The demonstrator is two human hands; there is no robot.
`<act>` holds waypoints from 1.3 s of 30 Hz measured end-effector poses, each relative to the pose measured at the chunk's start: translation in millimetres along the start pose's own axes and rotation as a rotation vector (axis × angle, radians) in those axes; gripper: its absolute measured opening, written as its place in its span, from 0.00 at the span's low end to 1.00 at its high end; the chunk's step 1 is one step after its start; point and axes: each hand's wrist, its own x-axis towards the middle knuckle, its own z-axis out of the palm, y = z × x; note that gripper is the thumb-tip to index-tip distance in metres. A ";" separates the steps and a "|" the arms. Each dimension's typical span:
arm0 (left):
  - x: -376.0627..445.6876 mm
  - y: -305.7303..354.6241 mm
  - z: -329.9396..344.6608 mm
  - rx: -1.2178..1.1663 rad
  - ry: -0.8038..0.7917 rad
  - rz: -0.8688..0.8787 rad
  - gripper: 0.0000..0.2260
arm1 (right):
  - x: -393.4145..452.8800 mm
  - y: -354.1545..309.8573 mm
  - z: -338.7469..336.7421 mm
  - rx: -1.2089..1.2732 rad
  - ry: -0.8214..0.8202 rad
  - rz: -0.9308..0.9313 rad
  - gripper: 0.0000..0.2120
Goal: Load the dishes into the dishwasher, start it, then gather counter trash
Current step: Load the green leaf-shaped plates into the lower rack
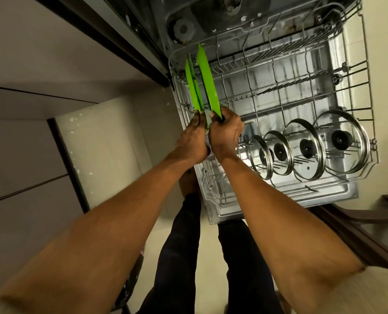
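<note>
The dishwasher's lower wire rack (pixel 347 71) is pulled out over the open door. Two green plates stand on edge at the rack's left side. My left hand (pixel 194 138) grips the near edge of the left green plate (pixel 192 87). My right hand (pixel 226 133) grips the near edge of the right green plate (pixel 206 75). Both hands sit side by side at the plates' lower ends. Several glass pot lids (pixel 306 148) with steel rims and black knobs stand in the rack's near right row.
The dishwasher tub (pixel 202 17) with its spray arm and filter shows behind the rack. Grey cabinet fronts (pixel 30 137) run down the left. My legs stand on the pale floor (pixel 111 141) just left of the open door (pixel 229 211). A brown ledge (pixel 369 218) lies at the right.
</note>
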 end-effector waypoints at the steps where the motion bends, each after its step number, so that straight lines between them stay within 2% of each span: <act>1: 0.5 0.0 0.5 0.002 0.001 0.004 0.45 | 3.0 -0.8 1.3 0.003 0.003 0.021 0.18; 4: 1.4 -0.3 3.2 -0.004 0.003 0.016 0.46 | 10.2 -1.1 2.7 0.011 0.004 0.026 0.23; 9: 0.7 4.3 -0.4 -0.013 0.018 0.028 0.44 | 11.5 1.9 2.5 -0.013 0.010 0.021 0.22; 13: 0.5 9.0 -5.0 -0.009 0.008 0.026 0.43 | 8.3 5.7 2.9 -0.020 -0.009 0.002 0.13; 19: 2.4 4.7 -2.0 0.007 -0.015 -0.004 0.43 | 25.7 19.2 7.9 -0.104 -0.056 0.089 0.09; 25: 1.4 -0.6 1.6 0.003 -0.006 0.014 0.44 | 41.7 22.8 8.7 -0.134 -0.118 0.065 0.08; 29: -0.2 -3.3 -0.8 -0.017 -0.017 0.022 0.43 | 52.9 27.3 9.2 -0.184 -0.146 0.098 0.17; 31: -1.6 -4.3 -2.8 -0.030 -0.026 0.021 0.43 | 55.6 26.4 7.8 -0.215 -0.182 0.097 0.13; 33: -2.5 -5.1 -4.8 -0.036 -0.028 0.022 0.43 | 55.8 23.4 4.3 -0.237 -0.231 0.098 0.02; 36: -3.2 -6.3 -6.1 -0.047 -0.032 0.015 0.43 | 52.3 25.5 0.5 -0.287 -0.265 0.097 0.11; 39: -4.4 -7.7 -5.0 -0.059 -0.029 0.011 0.44 | 42.2 28.3 -3.7 -0.302 -0.250 0.090 0.09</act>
